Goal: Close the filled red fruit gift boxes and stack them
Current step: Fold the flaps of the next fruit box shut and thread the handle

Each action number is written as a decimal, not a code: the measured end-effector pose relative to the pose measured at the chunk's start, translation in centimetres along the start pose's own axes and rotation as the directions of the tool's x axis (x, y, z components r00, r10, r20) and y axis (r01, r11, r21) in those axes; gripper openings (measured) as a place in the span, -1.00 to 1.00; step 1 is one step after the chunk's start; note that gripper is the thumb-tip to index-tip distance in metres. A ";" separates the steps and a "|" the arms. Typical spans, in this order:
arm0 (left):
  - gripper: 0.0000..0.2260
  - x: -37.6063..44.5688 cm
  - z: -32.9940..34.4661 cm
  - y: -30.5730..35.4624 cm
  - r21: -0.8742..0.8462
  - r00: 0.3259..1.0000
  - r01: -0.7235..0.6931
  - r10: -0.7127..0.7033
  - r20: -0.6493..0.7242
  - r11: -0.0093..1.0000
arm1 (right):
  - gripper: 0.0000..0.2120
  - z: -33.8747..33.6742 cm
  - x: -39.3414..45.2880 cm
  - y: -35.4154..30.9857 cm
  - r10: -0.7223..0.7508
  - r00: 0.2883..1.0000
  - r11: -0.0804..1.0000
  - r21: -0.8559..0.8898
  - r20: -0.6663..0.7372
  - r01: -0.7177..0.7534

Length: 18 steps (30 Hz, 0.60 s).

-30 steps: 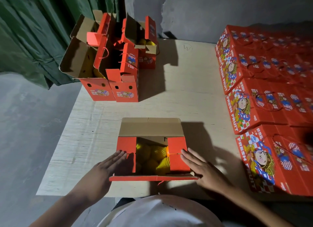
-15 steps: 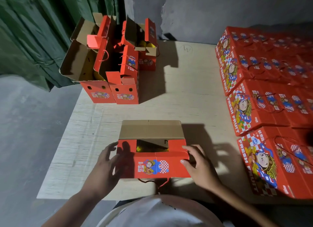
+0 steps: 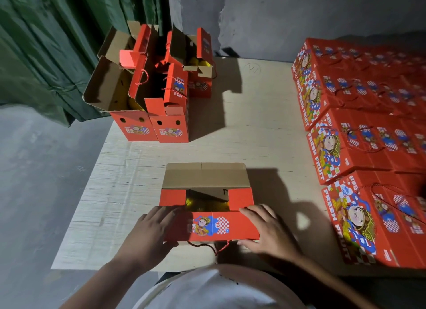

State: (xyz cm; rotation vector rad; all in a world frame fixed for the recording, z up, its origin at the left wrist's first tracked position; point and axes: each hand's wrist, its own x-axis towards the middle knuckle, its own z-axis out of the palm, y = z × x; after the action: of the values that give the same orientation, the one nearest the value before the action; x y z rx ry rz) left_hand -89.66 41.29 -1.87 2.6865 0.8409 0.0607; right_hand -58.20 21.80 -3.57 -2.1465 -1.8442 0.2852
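Note:
A red fruit gift box (image 3: pixel 208 226) sits near the table's front edge. Its near printed flap is folded over the top, and both side flaps are down. The far brown flap (image 3: pixel 205 176) still stands open. Yellow fruit (image 3: pixel 200 205) shows through the gap. My left hand (image 3: pixel 153 233) grips the near flap's left end. At the flap's right end, my right hand (image 3: pixel 265 232) holds it with fingers on top and thumb under the edge. A red cord handle (image 3: pixel 208 246) hangs from the front.
Several open filled red boxes (image 3: pixel 156 96) stand at the table's back left. Closed red boxes (image 3: pixel 364 133) are stacked in rows along the right side. The pale wooden table (image 3: pixel 251 122) has bare surface between them. A green curtain (image 3: pixel 46 43) hangs at left.
The near flap came up from hanging forward and now lies over the box top, covering most of the fruit. Both hands moved from the box sides onto that flap's ends.

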 end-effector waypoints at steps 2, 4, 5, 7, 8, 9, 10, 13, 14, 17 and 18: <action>-0.19 -0.2 0.0 0.4 0.008 1.000 0.003 -0.003 -0.015 1.000 | -0.21 0.1 0.0 0.0 -0.011 1.000 1.000 0.003 -0.011 0.011; -0.20 -0.4 0.1 0.6 0.020 1.000 0.017 -0.017 -0.025 1.000 | -0.22 0.3 -0.1 0.1 -0.019 0.999 1.000 0.003 -0.035 0.019; -0.19 -0.5 0.2 0.6 0.022 0.999 0.025 -0.024 -0.032 0.999 | -0.23 0.3 -0.1 0.0 -0.024 0.999 1.000 0.000 -0.048 0.024; -0.18 -0.8 0.6 0.5 0.019 0.998 0.033 -0.032 -0.050 0.999 | -0.24 0.2 -0.3 -0.1 -0.031 0.998 0.999 -0.014 -0.062 0.031; -0.18 -1.0 0.9 0.4 0.016 0.998 0.038 -0.037 -0.053 0.999 | -0.24 0.2 -0.4 -0.2 -0.028 0.998 0.999 -0.016 -0.057 0.027; -0.20 -1.2 1.2 0.2 0.017 0.998 0.044 -0.043 -0.050 0.999 | -0.24 0.3 -0.7 -0.4 -0.015 0.999 1.000 -0.014 -0.042 0.015; -0.24 -1.5 1.5 0.1 0.026 0.998 0.049 -0.048 -0.039 0.998 | -0.22 0.4 -1.0 -0.5 0.011 1.000 1.000 -0.008 -0.016 -0.011; -0.31 -2.3 2.7 0.1 0.005 0.996 0.081 -0.081 0.022 0.997 | -0.21 1.0 -1.9 -0.7 0.115 0.988 0.992 0.048 0.101 -0.120; -0.34 -2.3 3.0 0.2 -0.034 0.996 0.089 -0.089 0.012 0.995 | -0.24 1.2 -2.0 -0.8 0.123 0.985 0.986 0.095 0.119 -0.134; -0.54 -1.4 2.5 0.0 -0.232 0.987 0.117 -0.139 -0.080 0.966 | -0.44 1.0 -1.5 -0.5 0.133 0.990 0.954 0.267 0.043 -0.140; -0.62 -0.9 2.2 -0.2 -0.276 0.980 0.107 -0.147 -0.131 0.955 | -0.49 0.9 -1.3 -0.2 0.157 0.987 0.942 0.298 0.008 -0.153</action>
State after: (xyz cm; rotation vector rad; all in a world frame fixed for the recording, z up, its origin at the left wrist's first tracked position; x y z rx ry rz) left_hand -90.19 40.31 -4.02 2.3916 0.9737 0.3275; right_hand -58.92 20.68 -4.39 -2.0754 -1.5124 0.5434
